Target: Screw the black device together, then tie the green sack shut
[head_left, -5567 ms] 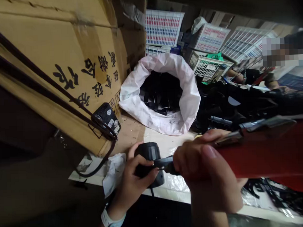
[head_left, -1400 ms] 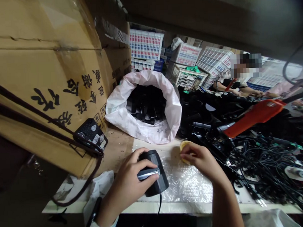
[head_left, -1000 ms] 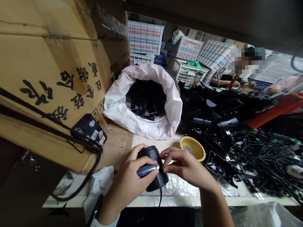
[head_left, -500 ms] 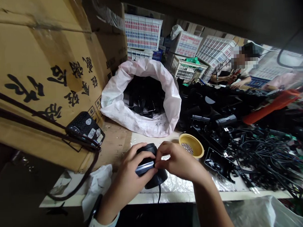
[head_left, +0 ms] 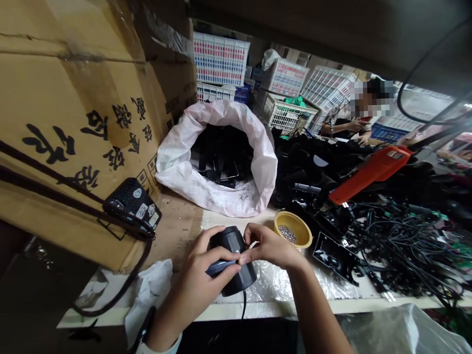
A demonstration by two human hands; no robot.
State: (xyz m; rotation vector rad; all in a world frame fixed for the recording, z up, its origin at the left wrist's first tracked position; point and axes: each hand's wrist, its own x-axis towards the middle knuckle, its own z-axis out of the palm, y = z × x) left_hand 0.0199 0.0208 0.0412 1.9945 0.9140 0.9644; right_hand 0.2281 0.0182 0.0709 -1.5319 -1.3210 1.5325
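Observation:
A black rounded plastic housing [head_left: 245, 280] with a cable out of its near end lies at the table's front edge. My left hand [head_left: 202, 268] is wrapped round its left side, with fingers and thumb closed on a raised part. On the housing's top my right hand [head_left: 267, 245] pinches thumb and forefinger together, close to my left fingertips. Whatever is in that pinch is too small to make out. Just right of my right hand stands a yellow bowl [head_left: 308, 239] holding small metal screws [head_left: 287, 234].
Behind the hands, a white sack [head_left: 217, 202] with a rolled rim holds black parts. A cardboard box [head_left: 112, 88] and phone [head_left: 134, 205] are at left. An orange electric screwdriver [head_left: 371, 175] hangs over cables [head_left: 385, 239] and black housings at right. A co-worker [head_left: 344, 126] sits beyond.
The housing has turned a little under my hands, showing more of its top. My right fingers stay pinched at it. The orange screwdriver appears further left as the view shifts.

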